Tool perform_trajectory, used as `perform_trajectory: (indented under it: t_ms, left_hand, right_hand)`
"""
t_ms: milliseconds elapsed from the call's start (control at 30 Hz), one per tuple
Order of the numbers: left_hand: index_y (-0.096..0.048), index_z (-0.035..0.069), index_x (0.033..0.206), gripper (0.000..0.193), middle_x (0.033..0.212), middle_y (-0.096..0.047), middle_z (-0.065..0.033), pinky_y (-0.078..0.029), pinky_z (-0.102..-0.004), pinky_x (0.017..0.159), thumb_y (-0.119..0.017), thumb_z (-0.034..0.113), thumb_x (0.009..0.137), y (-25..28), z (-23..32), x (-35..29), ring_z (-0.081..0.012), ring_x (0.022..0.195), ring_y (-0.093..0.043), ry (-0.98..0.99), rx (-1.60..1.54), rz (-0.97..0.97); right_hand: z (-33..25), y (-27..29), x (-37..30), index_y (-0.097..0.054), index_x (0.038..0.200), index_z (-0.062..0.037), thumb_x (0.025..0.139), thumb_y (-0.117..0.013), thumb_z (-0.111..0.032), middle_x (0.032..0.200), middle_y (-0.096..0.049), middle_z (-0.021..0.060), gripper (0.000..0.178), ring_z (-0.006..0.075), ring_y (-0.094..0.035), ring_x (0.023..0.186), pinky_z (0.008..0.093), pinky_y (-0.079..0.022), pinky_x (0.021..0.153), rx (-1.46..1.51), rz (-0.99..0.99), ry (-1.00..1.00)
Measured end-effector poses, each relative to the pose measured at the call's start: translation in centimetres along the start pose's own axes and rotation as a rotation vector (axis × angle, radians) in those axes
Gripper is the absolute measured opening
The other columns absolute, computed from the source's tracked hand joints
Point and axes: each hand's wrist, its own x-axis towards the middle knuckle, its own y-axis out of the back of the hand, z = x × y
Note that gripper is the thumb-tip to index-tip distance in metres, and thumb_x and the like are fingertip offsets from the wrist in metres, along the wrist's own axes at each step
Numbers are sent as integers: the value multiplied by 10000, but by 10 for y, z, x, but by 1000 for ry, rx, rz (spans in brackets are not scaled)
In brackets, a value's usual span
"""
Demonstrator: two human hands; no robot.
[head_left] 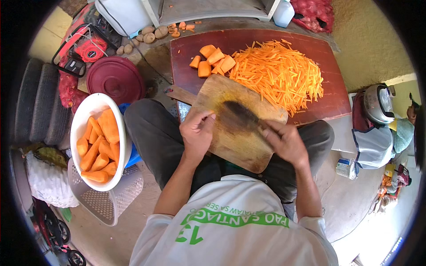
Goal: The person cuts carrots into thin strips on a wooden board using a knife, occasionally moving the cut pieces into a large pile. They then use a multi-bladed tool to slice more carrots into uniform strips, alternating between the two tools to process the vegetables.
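Note:
My right hand (286,142) is closed around a knife (242,114), its dark blade smeared by motion over the wooden cutting board (230,146). At the board's left edge, my left hand (198,135) has its fingers curled and its thumb pressed in; whatever they pinch is too small to tell. The stained board rests across my lap, against a dark red tabletop (191,42). On that top lie a heap of carrot strips (284,73) and, left of it, several peeled carrot chunks (208,60). A flat wooden handle (181,95) juts out beside the board's upper left.
On my left, a white basin (124,164) of peeled carrots (100,142) stands over a grey perforated basket (115,206). Beyond it are a maroon lid (115,80), tires (29,99) and a red machine (91,48). A rice cooker (378,104) and a can (345,168) are right.

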Motion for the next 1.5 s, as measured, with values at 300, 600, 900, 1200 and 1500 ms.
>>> perform_trajectory:
  t_ms: [300, 600, 900, 1200, 1500]
  left_hand:
    - [-792, 55, 1009, 191, 1016, -749, -109, -518, -462, 898, -852, -32, 850, -9, -9, -7, -346, 965, -710, -407, 394, -203]
    - [-793, 48, 1030, 181, 1006, -739, -112, -500, -447, 862, -860, -9, 872, -14, -7, -1, -342, 929, -687, -331, 410, -257]
    - [-784, 37, 1046, 188, 951, -723, -107, -513, -436, 835, -880, -8, 892, -47, 45, 70, -347, 902, -682, -401, 398, -249]
    - [-820, 64, 1170, 398, 1211, -752, -61, -400, -487, 1116, -980, 175, 823, -162, 89, 179, -294, 1218, -668, -686, 624, -629]
    - [-850, 84, 1207, 381, 1226, -770, -98, -338, -516, 1172, -895, 355, 943, -187, 54, 213, -289, 1258, -672, -735, 807, -581]
  right_hand:
    - [15, 72, 62, -768, 1376, 44, 1017, -818, -85, 1097, -846, 232, 384, 248, -847, 961, 351, -633, 871, -232, 274, 145]
    - [38, 79, 70, -706, 1523, 39, 1094, -767, -91, 813, -644, -57, 453, -2, -532, 633, 187, -439, 585, 413, 545, -87]
    - [34, 68, 52, -753, 1422, -28, 949, -849, -56, 1078, -807, 160, 483, 350, -801, 926, 438, -649, 810, -479, 444, 339]
    - [27, 72, 42, -719, 1355, -6, 909, -718, -110, 1072, -735, 111, 458, 297, -765, 1000, 439, -639, 862, -721, 431, 440]
    - [32, 66, 39, -744, 1315, 2, 913, -728, -111, 920, -722, 109, 418, 289, -757, 878, 450, -632, 782, -648, 346, 457]
